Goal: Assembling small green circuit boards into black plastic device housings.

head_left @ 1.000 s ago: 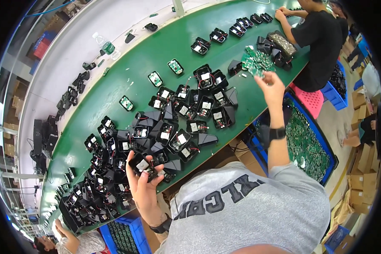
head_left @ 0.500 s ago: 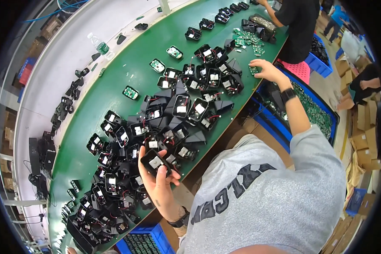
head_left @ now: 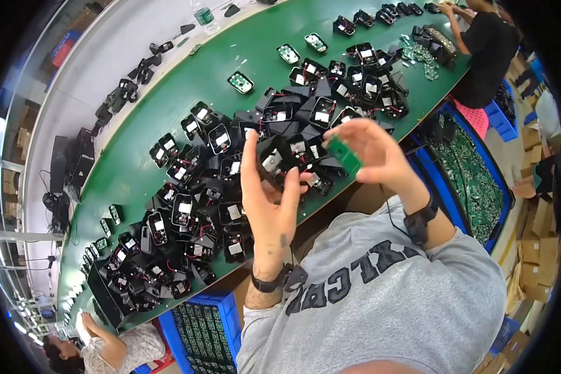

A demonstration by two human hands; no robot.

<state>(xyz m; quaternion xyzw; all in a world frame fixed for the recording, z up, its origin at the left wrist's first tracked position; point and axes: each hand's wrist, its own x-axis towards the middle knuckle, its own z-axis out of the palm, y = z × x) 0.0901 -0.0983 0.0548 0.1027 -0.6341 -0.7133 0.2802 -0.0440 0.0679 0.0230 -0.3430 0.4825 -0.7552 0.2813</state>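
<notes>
My left hand point(head_left: 267, 202) cradles an open black plastic housing point(head_left: 273, 159) with a pale part inside; its thumb and fingers are around the sides. Close to its right, my right hand point(head_left: 380, 153) pinches a small green circuit board point(head_left: 344, 156) by its edges. The board is tilted and apart from the housing. Beneath both hands spreads a heap of similar black housings point(head_left: 182, 209), many with white parts and red wires. Several housings with green boards set in them, such as this one point(head_left: 240, 82), stand on the far side of the green table point(head_left: 168, 128).
A blue bin point(head_left: 474, 181) of loose boards stands at my right, and a blue crate point(head_left: 202, 330) of boards sits below the table's front edge. One person point(head_left: 486, 50) works at the far right, another point(head_left: 115, 346) at the lower left. A plastic bottle point(head_left: 204, 17) stands at the back.
My right hand has come from the board pile at the right to the housing, bringing a green board. My left hand has kept its housing, now raised and turned. The view has shifted left.
</notes>
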